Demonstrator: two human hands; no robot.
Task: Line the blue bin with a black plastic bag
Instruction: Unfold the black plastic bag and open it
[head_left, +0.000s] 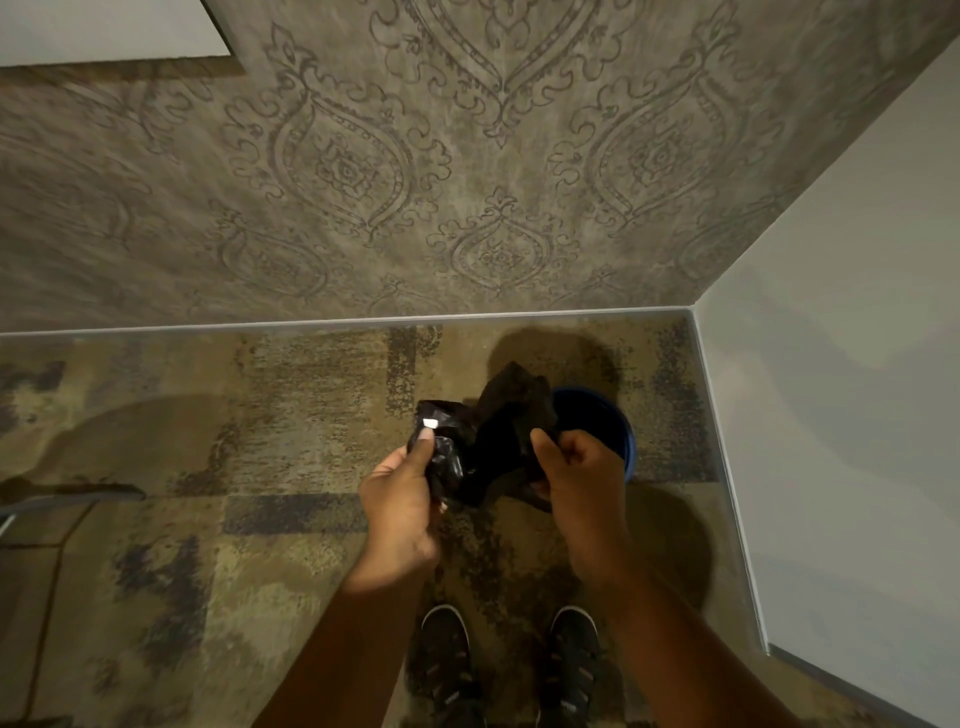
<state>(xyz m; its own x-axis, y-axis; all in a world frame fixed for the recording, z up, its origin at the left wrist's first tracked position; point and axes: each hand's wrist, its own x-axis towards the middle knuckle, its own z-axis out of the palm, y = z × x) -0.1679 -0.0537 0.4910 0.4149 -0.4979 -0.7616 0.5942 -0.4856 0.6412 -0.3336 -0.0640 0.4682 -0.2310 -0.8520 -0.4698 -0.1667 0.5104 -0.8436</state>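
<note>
Bag still bunched and held in both hands above the bin; lining not yet begun.

The left hand (402, 496) pinches one crumpled end of the black plastic bag (498, 441) while the right hand (579, 467) is closed around the other, a hold that appears meant to pull the folds apart and find the mouth. The bag hangs over the near rim of the blue bin (605, 421), which stands on the carpet (260, 426) close to the room's corner, near a patterned wall (415, 182) and a plain wall (857, 338). The person's shoes (447, 660) show below. Bin interior is dark; contents cannot be judged.
</note>
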